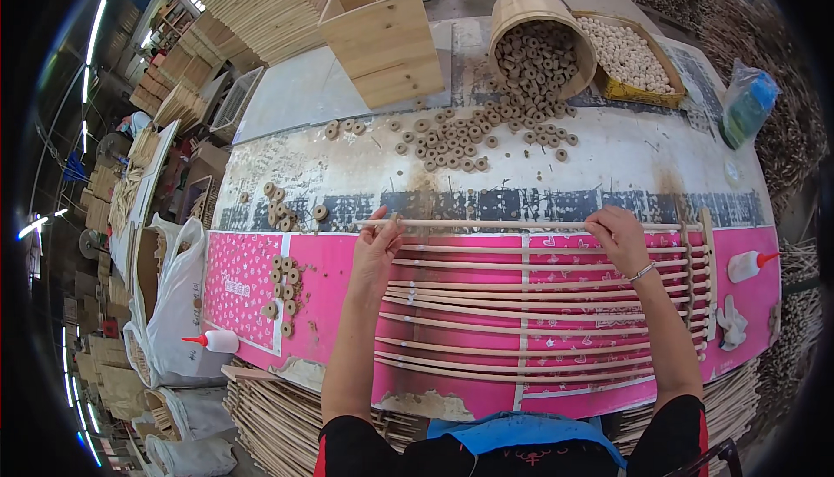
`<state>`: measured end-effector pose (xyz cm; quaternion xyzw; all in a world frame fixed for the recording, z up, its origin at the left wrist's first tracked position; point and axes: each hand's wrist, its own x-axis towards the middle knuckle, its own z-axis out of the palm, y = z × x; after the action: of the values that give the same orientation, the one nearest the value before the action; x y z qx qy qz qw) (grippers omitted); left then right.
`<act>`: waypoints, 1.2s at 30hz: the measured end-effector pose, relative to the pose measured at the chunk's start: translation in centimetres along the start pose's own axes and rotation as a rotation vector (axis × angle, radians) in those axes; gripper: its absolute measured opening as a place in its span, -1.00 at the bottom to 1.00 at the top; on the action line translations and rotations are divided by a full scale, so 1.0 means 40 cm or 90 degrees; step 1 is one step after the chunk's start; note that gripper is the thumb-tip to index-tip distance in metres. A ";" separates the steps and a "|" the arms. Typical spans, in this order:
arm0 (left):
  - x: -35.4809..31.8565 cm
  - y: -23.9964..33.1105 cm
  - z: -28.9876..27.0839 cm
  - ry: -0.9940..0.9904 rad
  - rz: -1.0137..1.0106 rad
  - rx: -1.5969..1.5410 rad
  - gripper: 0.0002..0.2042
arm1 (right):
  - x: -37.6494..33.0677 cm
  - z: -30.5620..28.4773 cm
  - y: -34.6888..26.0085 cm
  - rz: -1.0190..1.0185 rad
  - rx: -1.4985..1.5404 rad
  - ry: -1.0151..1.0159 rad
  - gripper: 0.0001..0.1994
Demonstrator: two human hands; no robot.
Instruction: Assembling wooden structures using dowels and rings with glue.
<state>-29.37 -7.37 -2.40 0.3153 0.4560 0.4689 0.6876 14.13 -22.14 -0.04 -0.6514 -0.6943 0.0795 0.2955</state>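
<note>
My left hand (379, 244) and my right hand (618, 235) each pinch one end of a thin pale wooden rod (495, 224) lying across the far edge of the pink table cover (252, 268). Below it several curved wooden slats (521, 303) lie side by side, crossed by a vertical slat (524, 321) in the middle and two more slats (708, 277) at the right. Many small wooden rings (460, 142) are scattered on the bare white table beyond.
A tipped round wooden tub (521, 8) spills rings; beside it is a yellow tray of pale beads (625, 56) and a wooden box (382, 34). Glue bottles stand at the right (749, 265) and the left edge (215, 341). White sacks (174, 312) and slat stacks (269, 416) lie below.
</note>
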 end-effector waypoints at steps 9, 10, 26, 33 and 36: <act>-0.035 0.013 0.003 0.152 0.287 0.264 -0.15 | 0.013 0.001 0.015 0.025 0.077 0.036 -0.90; -0.043 0.035 0.002 0.132 0.445 0.511 -0.18 | 0.009 0.007 0.027 0.027 0.079 0.033 -0.90; 0.038 0.014 0.039 -0.151 0.461 1.012 -0.54 | -0.012 0.030 0.111 0.010 0.019 -0.004 -0.85; 0.070 0.013 0.013 -0.167 0.494 1.006 -0.55 | -0.007 0.072 0.136 -0.046 -0.048 0.041 -0.86; 0.055 0.029 0.004 -0.148 0.506 1.036 -0.52 | 0.004 0.084 0.109 -0.012 -0.073 0.028 -0.87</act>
<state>-29.31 -4.90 -2.05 0.8821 0.4316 0.1700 0.0823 16.13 -20.44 -4.87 -0.6625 -0.6969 0.0225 0.2738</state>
